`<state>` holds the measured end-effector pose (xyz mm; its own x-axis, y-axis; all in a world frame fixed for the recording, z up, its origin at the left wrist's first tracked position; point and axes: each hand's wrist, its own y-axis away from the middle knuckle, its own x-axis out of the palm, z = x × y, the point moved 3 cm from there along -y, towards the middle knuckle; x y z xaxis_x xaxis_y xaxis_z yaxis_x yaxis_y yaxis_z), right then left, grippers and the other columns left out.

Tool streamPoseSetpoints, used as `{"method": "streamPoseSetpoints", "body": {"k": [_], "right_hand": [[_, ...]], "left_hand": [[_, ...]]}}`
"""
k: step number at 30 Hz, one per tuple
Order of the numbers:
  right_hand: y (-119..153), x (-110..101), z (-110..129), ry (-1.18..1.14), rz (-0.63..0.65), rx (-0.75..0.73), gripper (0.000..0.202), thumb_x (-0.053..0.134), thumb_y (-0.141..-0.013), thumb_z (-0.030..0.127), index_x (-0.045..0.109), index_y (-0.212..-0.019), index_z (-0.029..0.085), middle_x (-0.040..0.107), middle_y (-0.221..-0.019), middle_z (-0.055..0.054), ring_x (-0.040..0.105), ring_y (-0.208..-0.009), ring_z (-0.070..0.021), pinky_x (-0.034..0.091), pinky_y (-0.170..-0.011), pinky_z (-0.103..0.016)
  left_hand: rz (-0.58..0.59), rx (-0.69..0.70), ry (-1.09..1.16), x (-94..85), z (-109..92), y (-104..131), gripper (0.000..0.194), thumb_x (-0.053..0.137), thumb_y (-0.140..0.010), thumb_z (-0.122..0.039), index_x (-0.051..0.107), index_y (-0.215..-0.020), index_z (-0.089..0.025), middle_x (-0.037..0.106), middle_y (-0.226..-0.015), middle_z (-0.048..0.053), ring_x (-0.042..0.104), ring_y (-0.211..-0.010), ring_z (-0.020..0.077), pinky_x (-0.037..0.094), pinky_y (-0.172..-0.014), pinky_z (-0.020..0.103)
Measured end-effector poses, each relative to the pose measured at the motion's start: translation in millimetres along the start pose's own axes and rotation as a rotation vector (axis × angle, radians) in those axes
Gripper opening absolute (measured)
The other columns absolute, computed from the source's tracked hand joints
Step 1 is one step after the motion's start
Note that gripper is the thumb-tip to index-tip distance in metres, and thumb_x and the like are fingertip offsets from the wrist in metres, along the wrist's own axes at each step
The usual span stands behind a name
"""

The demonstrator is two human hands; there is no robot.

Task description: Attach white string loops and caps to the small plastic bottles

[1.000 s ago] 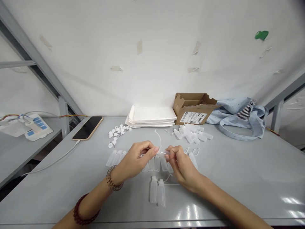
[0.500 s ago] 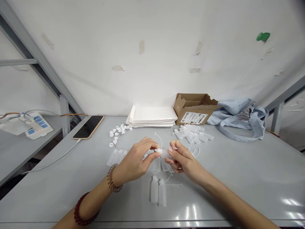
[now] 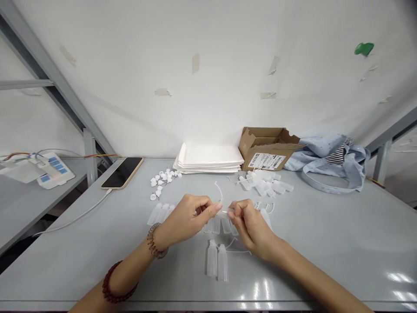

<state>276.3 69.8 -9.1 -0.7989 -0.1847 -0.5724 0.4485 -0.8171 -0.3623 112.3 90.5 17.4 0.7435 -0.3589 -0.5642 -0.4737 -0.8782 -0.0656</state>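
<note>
Over the middle of the table, my left hand [image 3: 192,215] is closed around a small translucent plastic squeeze bottle, mostly hidden by the fingers. From the left fingertips a thin curved strap [image 3: 219,191] sticks up. My right hand [image 3: 252,224] is closed in a pinch close to the left fingertips. A thin whitish piece shows between the two hands, but what the right fingers hold is too small to make out. Several like bottles [image 3: 216,225] lie in a row beneath my hands. Two more bottles [image 3: 217,263] lie nearer me, with straps trailing right.
Small white caps [image 3: 163,178] with thin tips are scattered at the back left, beside a charging phone [image 3: 123,173]. More bottles [image 3: 265,181] are piled before an open cardboard box [image 3: 269,150]. White padded envelopes [image 3: 210,158] and a light blue cloth bag [image 3: 332,167] stand along the wall.
The bottle lay visible between both hands; now it is mostly hidden in my left hand. My right hand has turned and its fingers have curled into a tighter pinch.
</note>
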Motion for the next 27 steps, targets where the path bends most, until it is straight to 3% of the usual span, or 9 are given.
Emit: {"method": "streamPoseSetpoints", "body": {"k": [4,11,16,18,22,25,27], "right_hand": [[-1,-2,0,-0.016,0.004,0.033,0.013,0.031,-0.093,0.025,0.025,-0.081,0.025,0.039,-0.065,0.005,0.032,-0.047,-0.0105,0.026,-0.046,-0.024],[-3,-6,2,-0.337,0.029,0.21,0.021,0.035,-0.095,0.035,0.028,-0.078,0.024,0.031,-0.066,0.006,0.028,-0.054,-0.0101,0.029,-0.053,-0.024],[-6,-7,7,-0.597,0.068,0.321,0.025,0.039,-0.094,0.035,0.027,-0.076,0.023,0.025,-0.065,0.009,0.024,-0.052,-0.007,0.038,-0.063,-0.025],[-7,-7,6,-0.622,0.055,0.329,0.024,0.04,-0.094,0.036,0.027,-0.077,0.023,0.027,-0.063,0.01,0.026,-0.051,-0.0065,0.037,-0.06,-0.023],[-12,-19,-6,-0.303,-0.144,0.204,0.02,0.043,-0.091,0.036,0.033,-0.079,0.023,0.048,-0.065,0.005,0.038,-0.053,-0.0092,0.032,-0.05,-0.022],[-15,-46,-23,0.146,-0.412,0.116,0.018,0.051,-0.086,0.035,0.041,-0.077,0.022,0.052,-0.066,0.003,0.042,-0.051,-0.0099,0.035,-0.05,-0.023],[-17,-69,-41,0.352,-0.548,0.142,0.019,0.052,-0.084,0.036,0.043,-0.074,0.021,0.054,-0.065,0.001,0.046,-0.051,-0.0113,0.037,-0.051,-0.024]], "left_hand": [[0.015,-0.04,0.072,1.1,0,0,0.041,0.045,-0.088,-0.044,0.052,-0.06,-0.016,0.052,-0.056,-0.002,0.044,-0.052,0.0089,0.034,-0.049,0.02],[-0.114,0.044,0.046,2.9,-4,1,0.03,0.05,-0.087,-0.037,0.058,-0.066,-0.016,0.059,-0.064,-0.001,0.051,-0.062,0.011,0.039,-0.058,0.021],[-0.182,0.11,0.009,4.1,-4,2,0.024,0.052,-0.086,-0.032,0.061,-0.072,-0.016,0.061,-0.067,0.0,0.053,-0.064,0.012,0.041,-0.06,0.023],[-0.197,0.125,0.009,3.4,-5,2,0.021,0.053,-0.086,-0.032,0.062,-0.075,-0.017,0.063,-0.07,0.001,0.053,-0.065,0.0122,0.042,-0.061,0.023],[-0.329,0.057,0.082,-7.1,0,0,0.02,0.05,-0.088,-0.034,0.062,-0.082,-0.019,0.064,-0.08,0.001,0.058,-0.074,0.0132,0.044,-0.062,0.021],[-0.483,-0.032,0.131,-21.0,9,-1,0.021,0.051,-0.086,-0.038,0.061,-0.084,-0.019,0.063,-0.077,0.002,0.06,-0.075,0.0145,0.046,-0.06,0.021],[-0.554,-0.06,0.142,-29.8,15,-2,0.021,0.054,-0.084,-0.038,0.061,-0.085,-0.018,0.063,-0.074,0.002,0.061,-0.074,0.0149,0.046,-0.06,0.022]]}}
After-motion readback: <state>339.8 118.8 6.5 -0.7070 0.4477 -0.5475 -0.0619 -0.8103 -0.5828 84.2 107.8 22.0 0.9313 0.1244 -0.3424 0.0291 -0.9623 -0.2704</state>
